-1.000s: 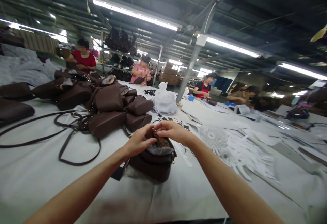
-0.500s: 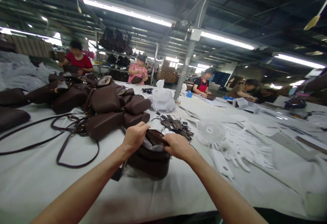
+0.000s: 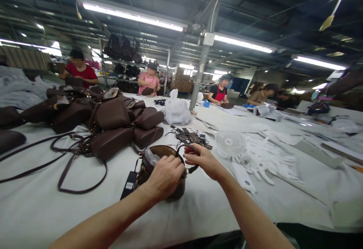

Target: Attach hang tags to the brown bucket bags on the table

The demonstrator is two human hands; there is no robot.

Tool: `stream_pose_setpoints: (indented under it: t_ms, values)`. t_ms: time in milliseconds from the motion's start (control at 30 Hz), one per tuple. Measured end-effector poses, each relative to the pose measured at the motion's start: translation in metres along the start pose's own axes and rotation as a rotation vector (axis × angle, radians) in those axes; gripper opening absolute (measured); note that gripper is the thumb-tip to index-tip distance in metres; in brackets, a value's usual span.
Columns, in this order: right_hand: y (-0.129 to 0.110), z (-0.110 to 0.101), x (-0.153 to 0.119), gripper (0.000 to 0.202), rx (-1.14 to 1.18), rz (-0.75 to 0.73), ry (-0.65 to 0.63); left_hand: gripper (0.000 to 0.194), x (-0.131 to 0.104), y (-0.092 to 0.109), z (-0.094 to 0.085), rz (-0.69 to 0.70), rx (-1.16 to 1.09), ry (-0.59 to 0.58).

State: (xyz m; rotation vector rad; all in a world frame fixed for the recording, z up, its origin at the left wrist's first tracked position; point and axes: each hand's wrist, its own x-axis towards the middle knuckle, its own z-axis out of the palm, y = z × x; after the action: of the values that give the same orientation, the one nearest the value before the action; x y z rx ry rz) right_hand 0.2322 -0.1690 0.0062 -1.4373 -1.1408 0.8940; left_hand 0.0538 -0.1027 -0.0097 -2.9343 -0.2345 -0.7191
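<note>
A dark brown handbag stands upright on the white-covered table with its top gaping. Clear plastic wrap shows inside the opening. My left hand is closed at the bag's near rim, its fingertips hidden. In the curled fingers of my right hand is the bag's brown strap, looped up above the right side of the opening. From the bag's left side hangs a black tag with a white label.
Brown handbags lie heaped at left, with a loose strap before them. Behind the bag are black tags and a white plastic bag. A white fan and white gloves lie right. Several co-workers stand beyond.
My hands have left the opening's two edges. The left has come nearer over the front rim, and the right has lifted the strap into a loop. The tag now shows fully.
</note>
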Motion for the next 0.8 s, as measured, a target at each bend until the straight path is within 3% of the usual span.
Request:
stream_pose_setpoints:
  t_ms: [67,167,300,500,800]
  values:
    - [0.006,-0.004,-0.011,0.048,-0.068,0.033,0.004,0.008,0.003,-0.003,0.008,-0.023,0.004,-0.05]
    - [0.018,-0.003,-0.023,0.059,-0.134,0.216,-0.06,0.006,0.009,-0.011,0.009,-0.06,-0.044,-0.127]
    - [0.031,0.005,-0.024,0.034,-0.151,0.249,-0.054,0.007,0.015,-0.009,0.001,-0.105,-0.059,-0.227]
    - [0.018,0.011,-0.016,0.031,-0.058,0.237,0.003,0.013,0.011,0.005,0.013,-0.122,0.046,-0.107]
    - [-0.001,0.01,-0.02,0.037,0.046,0.176,0.108,0.01,0.005,-0.006,0.032,-0.03,0.115,0.002]
